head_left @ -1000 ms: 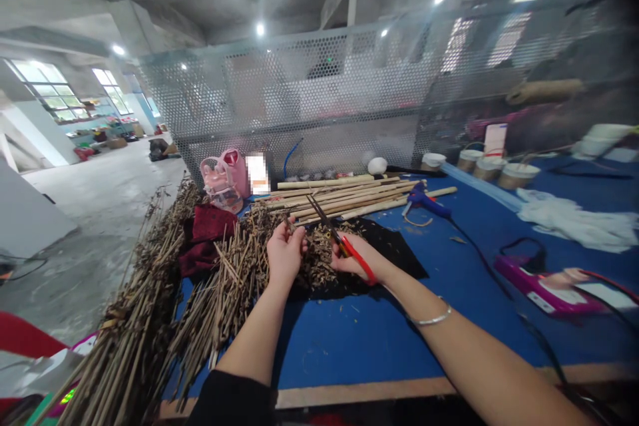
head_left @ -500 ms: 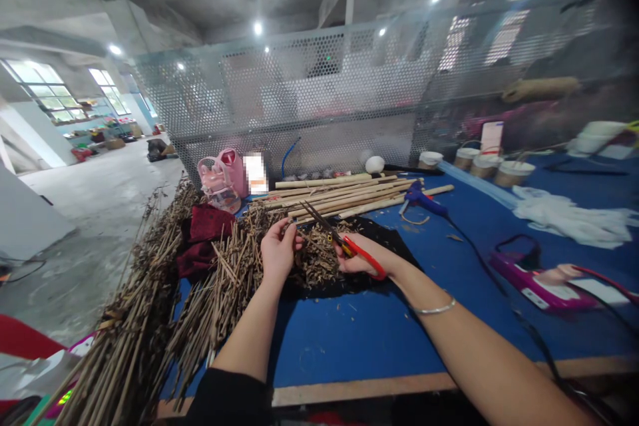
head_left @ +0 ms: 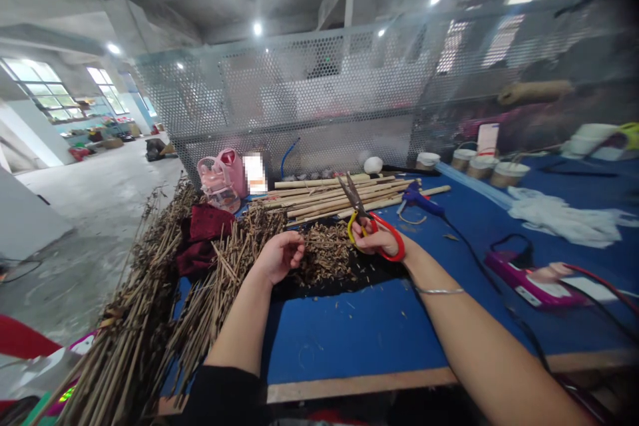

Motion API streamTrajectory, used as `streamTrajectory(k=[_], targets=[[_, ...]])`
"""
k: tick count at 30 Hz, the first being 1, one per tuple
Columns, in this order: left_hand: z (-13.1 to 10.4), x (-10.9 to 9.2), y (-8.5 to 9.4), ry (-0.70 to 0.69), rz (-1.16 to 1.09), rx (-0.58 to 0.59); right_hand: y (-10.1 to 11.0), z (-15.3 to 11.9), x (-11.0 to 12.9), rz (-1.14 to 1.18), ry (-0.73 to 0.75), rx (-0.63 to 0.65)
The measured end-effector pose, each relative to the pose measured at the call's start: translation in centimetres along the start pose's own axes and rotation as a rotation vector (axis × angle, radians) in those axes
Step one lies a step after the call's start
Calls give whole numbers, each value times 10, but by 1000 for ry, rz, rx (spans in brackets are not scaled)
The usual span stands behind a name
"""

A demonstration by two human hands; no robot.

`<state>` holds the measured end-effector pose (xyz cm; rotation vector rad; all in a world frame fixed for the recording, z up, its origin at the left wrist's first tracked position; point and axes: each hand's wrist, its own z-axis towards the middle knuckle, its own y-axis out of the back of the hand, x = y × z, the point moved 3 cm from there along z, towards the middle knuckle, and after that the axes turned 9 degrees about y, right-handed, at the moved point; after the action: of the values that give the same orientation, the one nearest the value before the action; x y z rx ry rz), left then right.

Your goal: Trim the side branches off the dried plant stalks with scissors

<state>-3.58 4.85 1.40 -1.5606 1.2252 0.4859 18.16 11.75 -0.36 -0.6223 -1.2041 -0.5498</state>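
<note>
Two scissor handles [head_left: 400,240], red and yellow.

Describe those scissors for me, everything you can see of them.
The scissors have dark, metallic-looking blades, slightly parted, and two loop handles, one red, one yellow, probably plastic. The right hand holds them by the loops, fingers partly covering the yellow one. The tips point up and away from the person, in front of the pale sticks in this view.

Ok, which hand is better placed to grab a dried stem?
Probably the left hand, close beside the dried stems. The right hand is farther off, holding scissors. Whether the left's curled fingers hide anything is unclear.
</note>
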Motion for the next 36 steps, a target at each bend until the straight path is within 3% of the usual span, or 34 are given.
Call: streamTrajectory(k=[3,7,12,17,20,23,26,29,32,36], targets=[[0,0,-2,5,-70,54,0,2,-3,38,4,7],[6,-1,2,-141,-113,-110,-11,6,-8,76,-2,7],[12,7,-3,-215,145,-198,-31,10,-20,40,-48,-14],[9,7,3,-496,595,-601,-36,10,-26,15,-45,-33],[4,4,4,-654,664,-684,-35,10,-22,29,-38,-91],[-2,0,4,-784,577,-754,-33,10,-19,35,-37,-146],[-4,-3,3,-767,335,-694,-33,10,-16,23,-26,-157],[0,-4,2,-616,86,-535,-34,9,-13,-33,-26,-131],[2,-4,0,-523,-103,-469,-38,8,-10,-81,-39,-97],[4,0,-6,-506,-129,-413,-48,6,-7,-136,-43,-45]])
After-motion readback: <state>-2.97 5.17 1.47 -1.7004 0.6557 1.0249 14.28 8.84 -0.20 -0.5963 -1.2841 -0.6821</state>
